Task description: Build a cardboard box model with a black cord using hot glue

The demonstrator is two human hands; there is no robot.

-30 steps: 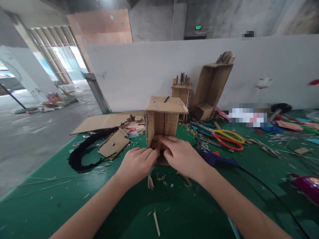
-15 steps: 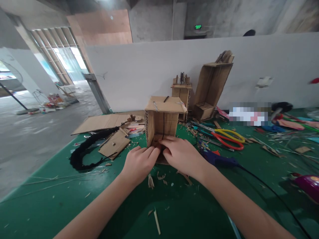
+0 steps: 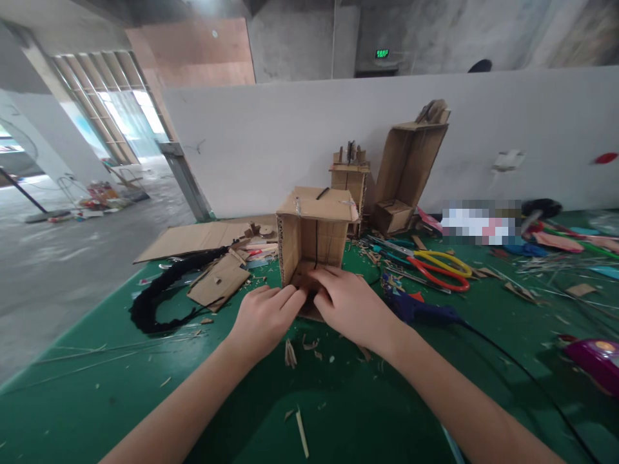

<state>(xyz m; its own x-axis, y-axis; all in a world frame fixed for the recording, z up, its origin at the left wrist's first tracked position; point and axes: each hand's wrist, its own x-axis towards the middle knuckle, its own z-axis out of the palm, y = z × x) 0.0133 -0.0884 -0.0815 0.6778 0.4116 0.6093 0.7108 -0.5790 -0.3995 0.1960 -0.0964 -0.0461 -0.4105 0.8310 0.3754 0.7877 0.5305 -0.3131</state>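
Note:
An open-fronted cardboard box (image 3: 290, 245) stands upright on the green table before me. A black cord (image 3: 316, 245) hangs inside it from the top panel, where a short black end (image 3: 322, 193) sticks out. The cord's lower end runs down to the fingertips of my right hand (image 3: 355, 306), which is closed in a pinch at the box's lower opening. My left hand (image 3: 268, 316) is closed beside it, fingertips meeting the right ones low in the opening. Whatever the left fingers hold is hidden behind them.
Scissors with red and yellow handles (image 3: 442, 269) and a dark blue corded tool (image 3: 420, 310) lie right. Black braided yarn (image 3: 149, 309) and cardboard pieces (image 3: 220, 283) lie left. Taller cardboard structures (image 3: 411, 167) stand behind, against a white partition (image 3: 271, 142). Scraps litter the green table (image 3: 232, 412).
The view has shifted slightly, so everything sits a little further left. Both hands stay at the box's lower opening, with only small finger movement.

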